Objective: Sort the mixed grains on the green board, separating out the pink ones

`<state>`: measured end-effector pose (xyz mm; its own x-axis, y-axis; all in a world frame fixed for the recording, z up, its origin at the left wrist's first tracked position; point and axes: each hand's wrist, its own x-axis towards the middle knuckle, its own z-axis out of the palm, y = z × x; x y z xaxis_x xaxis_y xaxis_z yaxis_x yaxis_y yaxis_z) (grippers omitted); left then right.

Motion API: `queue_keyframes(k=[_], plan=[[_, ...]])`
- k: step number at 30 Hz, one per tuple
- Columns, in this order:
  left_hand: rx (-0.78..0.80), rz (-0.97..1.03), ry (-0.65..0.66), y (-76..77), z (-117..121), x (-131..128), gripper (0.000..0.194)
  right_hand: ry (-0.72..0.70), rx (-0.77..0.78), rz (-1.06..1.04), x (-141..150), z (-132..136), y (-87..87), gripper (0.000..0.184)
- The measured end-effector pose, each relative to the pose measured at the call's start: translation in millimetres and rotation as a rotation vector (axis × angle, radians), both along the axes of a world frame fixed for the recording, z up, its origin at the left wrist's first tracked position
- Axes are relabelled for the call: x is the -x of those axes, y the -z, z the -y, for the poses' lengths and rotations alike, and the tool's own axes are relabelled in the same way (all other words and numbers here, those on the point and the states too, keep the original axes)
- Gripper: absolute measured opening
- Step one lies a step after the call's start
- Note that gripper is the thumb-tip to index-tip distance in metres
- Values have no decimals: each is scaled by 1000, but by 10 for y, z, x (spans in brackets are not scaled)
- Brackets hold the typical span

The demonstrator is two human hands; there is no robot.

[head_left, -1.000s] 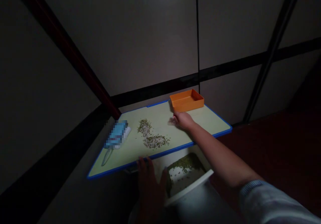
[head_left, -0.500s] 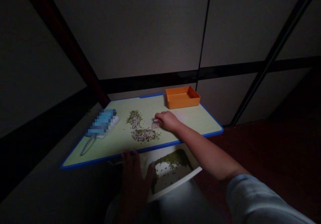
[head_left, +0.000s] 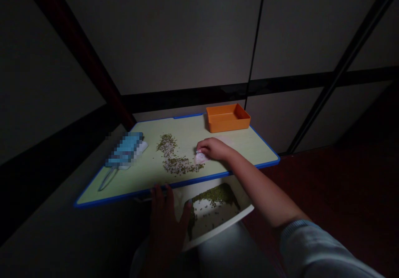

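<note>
My right hand [head_left: 212,148] is closed on a small pale pink-and-white card [head_left: 201,158], its lower edge against the board. Just left of the card lies a scattered mix of green beans and whitish grains [head_left: 176,163], curving up to a second patch. My left hand [head_left: 166,215] is spread, dark in shadow, at the left part of a white tray [head_left: 218,230] below the board's front edge. Its thumb lies over the tray; its fingertips reach the board's edge. Green beans [head_left: 218,193] lie in the tray, mostly along its far side.
The pale yellow board [head_left: 246,157] has a blue rim. An orange box [head_left: 229,124] stands at its back right. On the left lies a blurred-out blue item [head_left: 126,149] with a loop strap [head_left: 107,178]. A panelled wall [head_left: 187,41] rises behind.
My right hand has shifted slightly right, and the card now shows more clearly beneath it. The near patch of grains reaches further right, toward the card. My left hand stays in place.
</note>
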<state>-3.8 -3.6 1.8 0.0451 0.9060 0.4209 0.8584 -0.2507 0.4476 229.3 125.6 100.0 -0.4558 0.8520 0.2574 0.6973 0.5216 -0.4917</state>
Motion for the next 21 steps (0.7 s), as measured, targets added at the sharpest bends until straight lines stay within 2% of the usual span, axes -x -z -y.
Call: queue_keyframes(k=[5,13,21], plan=[[55,-5,4,-33,6,14,75,28,111,-124,-127,26,-26,13],[36,-6,7,-14,14,19,73,136,165,-294,-369,61,73,12],[21,-26,-3,-37,17,-3,75,90,241,-343,-374,106,86,10]])
